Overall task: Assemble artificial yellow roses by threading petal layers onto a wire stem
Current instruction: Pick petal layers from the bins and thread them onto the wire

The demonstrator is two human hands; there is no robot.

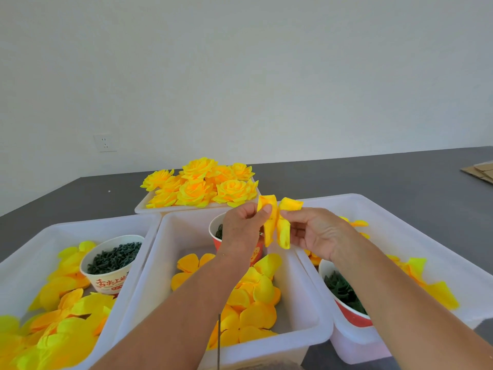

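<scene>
Both hands are raised above the middle white bin (pixel 149 265) and hold yellow petal layers (pixel 277 222) between them. My left hand (pixel 244 228) pinches one folded layer with thumb and fingers. My right hand (pixel 314 232) pinches the piece beside it; I cannot tell whether the two are one layer. A thin dark wire stem (pixel 219 340) stands upright at the bottom centre, near my left forearm. Loose yellow petal layers (pixel 253 303) fill the middle bin.
A left bin (pixel 40 236) holds petals and a paper bowl of dark green parts (pixel 114 259). A right bin (pixel 400 209) holds petals and a red bowl of green calyxes (pixel 344 292). A far tray carries finished yellow roses (pixel 202 185). Cardboard (pixel 480 170) lies far right on the grey surface.
</scene>
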